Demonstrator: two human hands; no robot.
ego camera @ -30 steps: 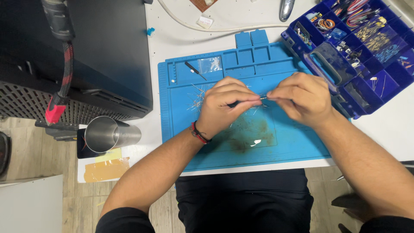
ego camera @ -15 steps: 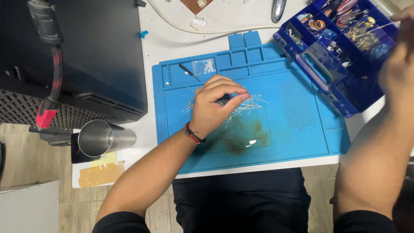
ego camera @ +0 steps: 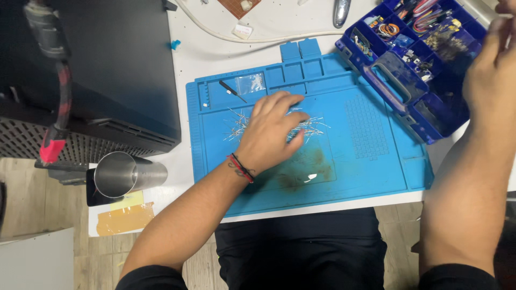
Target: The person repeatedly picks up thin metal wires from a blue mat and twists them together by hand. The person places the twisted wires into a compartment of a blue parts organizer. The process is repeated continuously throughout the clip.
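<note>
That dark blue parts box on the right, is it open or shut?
Open: the parts box shows its compartments, with coloured wires and small parts uncovered.

Left hand (ego camera: 271, 131) flat, palm down, fingers spread; right hand (ego camera: 492, 70) raised, seemingly loosely open, partly cropped.

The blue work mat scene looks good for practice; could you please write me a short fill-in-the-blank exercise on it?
1. The left hand rests on a scatter of thin wire parts lying on the ____ mat.
2. The right hand is raised beside the open parts ____, which has many compartments.
3. The steel cup lies on its ____.
4. A small screwdriver lies in a tray at the mat's ____ edge.

Missing words: blue; box; side; far
</note>
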